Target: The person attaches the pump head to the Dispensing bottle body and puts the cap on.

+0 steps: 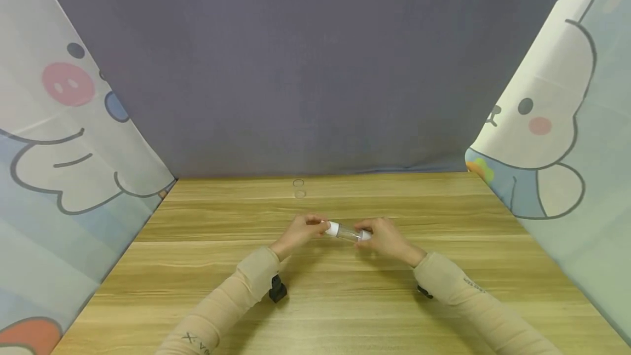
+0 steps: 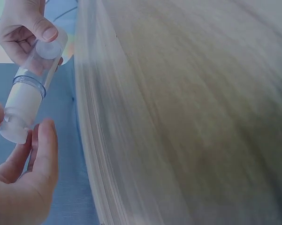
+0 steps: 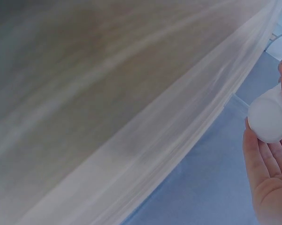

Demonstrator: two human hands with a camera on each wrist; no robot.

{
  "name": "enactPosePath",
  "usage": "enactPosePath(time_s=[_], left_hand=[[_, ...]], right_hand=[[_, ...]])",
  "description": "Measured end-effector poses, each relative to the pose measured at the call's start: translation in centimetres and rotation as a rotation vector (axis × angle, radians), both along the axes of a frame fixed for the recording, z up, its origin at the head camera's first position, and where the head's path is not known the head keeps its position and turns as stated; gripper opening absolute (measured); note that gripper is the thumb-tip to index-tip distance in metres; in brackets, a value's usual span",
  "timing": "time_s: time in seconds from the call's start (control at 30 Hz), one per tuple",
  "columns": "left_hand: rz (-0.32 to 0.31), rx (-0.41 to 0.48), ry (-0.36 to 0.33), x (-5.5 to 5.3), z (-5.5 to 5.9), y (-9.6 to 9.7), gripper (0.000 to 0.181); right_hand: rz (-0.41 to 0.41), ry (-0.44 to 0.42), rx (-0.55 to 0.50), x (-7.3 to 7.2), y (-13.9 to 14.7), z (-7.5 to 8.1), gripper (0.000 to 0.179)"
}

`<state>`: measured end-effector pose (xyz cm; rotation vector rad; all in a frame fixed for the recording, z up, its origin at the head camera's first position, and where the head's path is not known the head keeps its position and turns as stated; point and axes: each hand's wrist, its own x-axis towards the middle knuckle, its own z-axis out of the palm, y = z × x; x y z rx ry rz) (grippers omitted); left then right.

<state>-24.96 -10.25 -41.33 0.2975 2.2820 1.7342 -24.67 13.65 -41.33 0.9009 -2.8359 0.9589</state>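
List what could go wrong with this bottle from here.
1. The bottle could slip and drop: the left hand and right hand hold it only by its ends, raised above the table.
2. The white end in the left hand might come loose if the hands twist or pull against each other.
3. The clear piece near the table's back edge is hard to see against the wood, so it could get knocked.
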Motion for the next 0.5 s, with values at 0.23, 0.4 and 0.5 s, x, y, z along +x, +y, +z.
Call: enactPosePath(time_s=[0.23,0.4,0.5], left_hand=[[0.001,-0.027,-0.024,-0.11,-0.09,-0.12,0.040],[0.007,-0.015,-0.019,-0.13,-0.03,-0.05,0.039],[0.003,-0.008,-0.013,-0.12,-0.03,-0.09,0.038]], right_hand=[[0.018,0.022,-0.027,0.03,-0.10,-0.03,0.045],[0.024,0.051,-0.023,0.02,-0.16,-0.13,0.045],[0.003,0.024,-0.007,-0.03,-0.21,-0.11,0.045]])
